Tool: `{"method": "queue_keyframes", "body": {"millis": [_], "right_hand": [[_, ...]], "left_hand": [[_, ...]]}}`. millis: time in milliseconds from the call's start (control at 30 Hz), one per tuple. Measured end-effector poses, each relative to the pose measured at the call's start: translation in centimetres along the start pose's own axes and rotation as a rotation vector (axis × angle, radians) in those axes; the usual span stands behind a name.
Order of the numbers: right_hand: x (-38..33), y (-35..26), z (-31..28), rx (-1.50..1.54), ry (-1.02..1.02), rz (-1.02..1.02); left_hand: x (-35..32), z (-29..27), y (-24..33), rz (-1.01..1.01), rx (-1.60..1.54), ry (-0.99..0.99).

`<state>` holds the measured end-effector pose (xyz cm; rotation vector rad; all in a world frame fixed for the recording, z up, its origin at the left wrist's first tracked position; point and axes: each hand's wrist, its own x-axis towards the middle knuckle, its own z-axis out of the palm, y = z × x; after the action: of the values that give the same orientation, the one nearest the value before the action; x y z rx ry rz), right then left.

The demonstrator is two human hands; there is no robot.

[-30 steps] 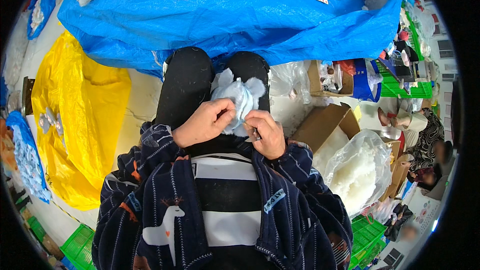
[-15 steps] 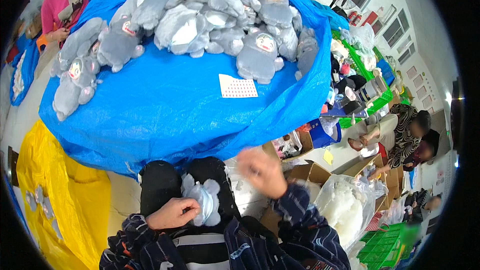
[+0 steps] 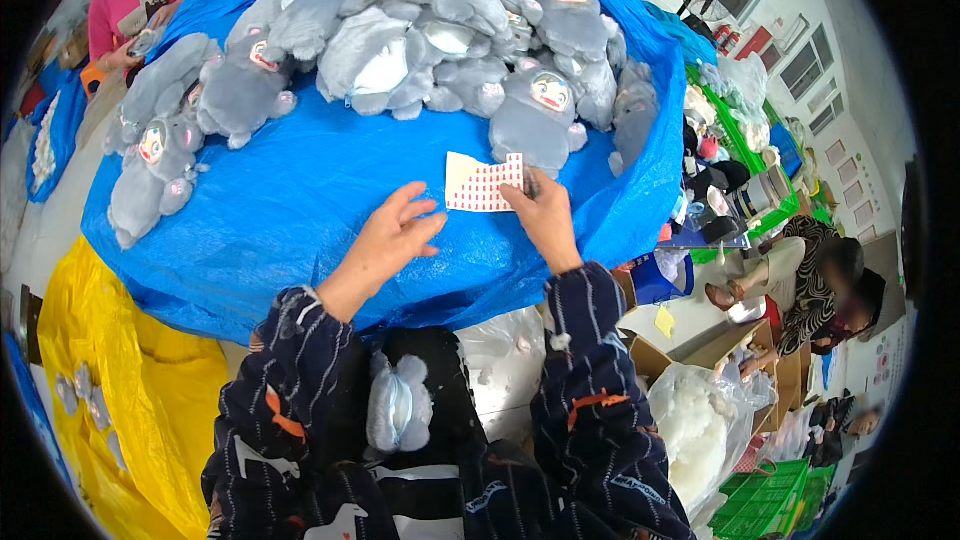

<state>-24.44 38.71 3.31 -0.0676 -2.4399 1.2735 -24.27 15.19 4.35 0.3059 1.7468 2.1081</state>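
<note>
A white sheet with rows of small red marks, likely stickers, lies on the blue tarp. My right hand pinches its right edge; something small and dark shows at those fingers, too unclear to name. Left of the sheet, my left hand hovers over the tarp with fingers spread and nothing in them. Across my lap rests a small grey plush piece with a pale blue strip down its middle, touched by neither hand. Just behind the sheet sits a grey plush toy with a printed face.
Many grey plush toys are heaped along the tarp's far side. A yellow sheet spreads at the left. On the right stand a clear bag of white stuffing and green crates. Other people sit at far left and right.
My left hand has left the plush piece on my lap and reached forward over the tarp. My right hand has moved forward and taken the sheet's edge.
</note>
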Motion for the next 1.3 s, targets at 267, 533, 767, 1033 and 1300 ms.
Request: {"method": "queue_keyframes", "body": {"millis": [267, 533, 767, 1033, 1300], "right_hand": [[-2.7, -4.2, -2.4, 0.16, -0.083, 0.023], [-5.1, -7.0, 1.1, -0.02, 0.1, -0.293], [-4.6, -5.6, 2.6, -0.035, 0.084, -0.166], [-4.6, -5.8, 2.2, -0.015, 0.037, -0.243], [-4.7, -5.3, 2.0, -0.039, 0.015, -0.314]], "left_hand": [[2.6, 1.9, 0.2, -0.065, -0.158, -0.092], [2.4, 2.5, -1.8, 0.065, -0.251, -0.049], [1.9, 1.8, -1.7, 0.045, -0.432, -0.22], [2.2, 1.0, -1.5, -0.012, -0.414, -0.283], [1.8, 2.0, -1.4, 0.002, -0.416, -0.123]]}}
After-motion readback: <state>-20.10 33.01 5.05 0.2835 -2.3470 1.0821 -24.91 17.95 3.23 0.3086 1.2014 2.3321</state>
